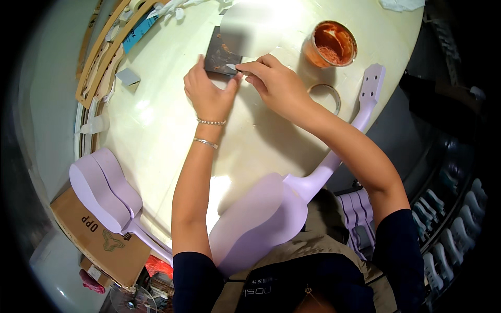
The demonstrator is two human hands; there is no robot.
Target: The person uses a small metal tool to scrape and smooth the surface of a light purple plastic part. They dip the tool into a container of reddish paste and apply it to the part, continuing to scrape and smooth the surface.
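A dark, flat square board (218, 55) lies on the pale table, smeared with orange-brown paste. My left hand (209, 96) grips its near edge, fingers along the left side and thumb at the near right corner. Between the thumb and fingers of my right hand (279, 86) is a small pale blade (233, 67), its tip touching the board's face; the rest of it is hidden. A lilac ukulele body (261, 219) rests against my lap, its neck reaching right under my right forearm to the headstock (371, 86).
A tub of orange-brown paste (330, 44) stands beyond my right hand, with a tape roll (324, 99) nearer. Left are wooden curved strips (107, 57), a small grey block (128, 77), and more lilac ukulele bodies (104, 188) over a cardboard box (99, 235). Racked necks (451, 245) stand right.
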